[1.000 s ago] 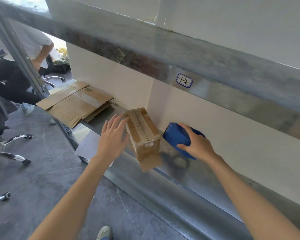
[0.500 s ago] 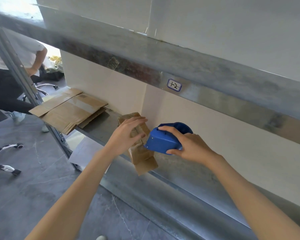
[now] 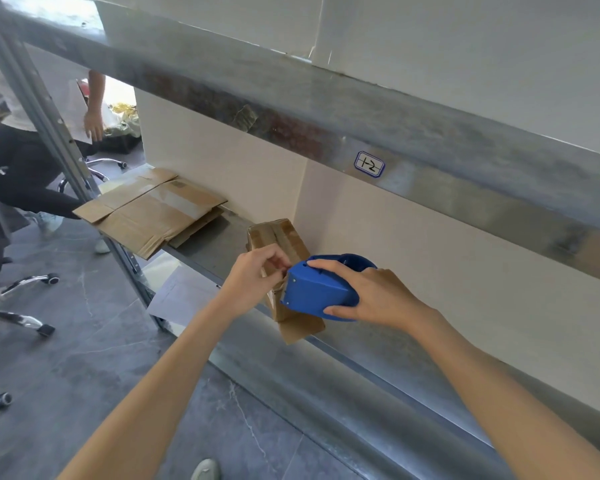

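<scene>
Blue plastic tape dispenser (image 3: 317, 292) sits gripped in the right hand (image 3: 371, 292); the left hand (image 3: 253, 278) pinches its tape end (image 3: 284, 271). The small brown cardboard box (image 3: 278, 237) is not yet sealed, its flap (image 3: 302, 329) hanging open.

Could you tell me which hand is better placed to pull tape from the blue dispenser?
Likely the left hand: its fingers reach the blue dispenser at its mouth; the right hand grips it.

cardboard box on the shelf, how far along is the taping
Done: the cardboard box carries tape strips on top. In hand: the right hand grips the blue tape dispenser at the box while the left hand pinches the tape end at its mouth. Left: the near flap hangs open over the shelf edge, unsealed.
</scene>
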`<state>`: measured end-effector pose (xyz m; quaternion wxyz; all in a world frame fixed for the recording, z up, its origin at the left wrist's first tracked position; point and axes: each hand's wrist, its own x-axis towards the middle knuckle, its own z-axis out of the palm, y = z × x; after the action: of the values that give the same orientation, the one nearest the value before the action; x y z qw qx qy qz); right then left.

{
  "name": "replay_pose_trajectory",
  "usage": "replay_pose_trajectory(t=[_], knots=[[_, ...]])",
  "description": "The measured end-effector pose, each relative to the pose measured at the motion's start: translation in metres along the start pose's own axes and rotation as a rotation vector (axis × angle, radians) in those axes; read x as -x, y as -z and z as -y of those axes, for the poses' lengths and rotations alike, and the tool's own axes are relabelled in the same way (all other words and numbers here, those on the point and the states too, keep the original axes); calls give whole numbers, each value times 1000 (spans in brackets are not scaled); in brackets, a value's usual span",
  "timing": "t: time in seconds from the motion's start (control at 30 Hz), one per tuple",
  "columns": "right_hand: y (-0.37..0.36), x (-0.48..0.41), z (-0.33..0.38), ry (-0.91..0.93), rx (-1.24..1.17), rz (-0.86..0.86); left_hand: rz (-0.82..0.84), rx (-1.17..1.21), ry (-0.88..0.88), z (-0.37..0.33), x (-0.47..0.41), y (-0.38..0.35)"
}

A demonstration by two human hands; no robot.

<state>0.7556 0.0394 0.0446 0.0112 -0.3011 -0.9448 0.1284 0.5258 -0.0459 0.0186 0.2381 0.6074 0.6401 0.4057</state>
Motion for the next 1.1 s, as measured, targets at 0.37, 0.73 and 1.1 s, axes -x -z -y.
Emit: replay_pose_trajectory(t=[0.37,0.73,1.1], knots=[[10,14,-6,-17,-16,-10,-107,108,123,32,27,10],[-6,18,-8,-83,5,44,-36,170,126,48,45,-18],[-10,12,-2,-93,58,74,-125,125,41,68,38,-31]])
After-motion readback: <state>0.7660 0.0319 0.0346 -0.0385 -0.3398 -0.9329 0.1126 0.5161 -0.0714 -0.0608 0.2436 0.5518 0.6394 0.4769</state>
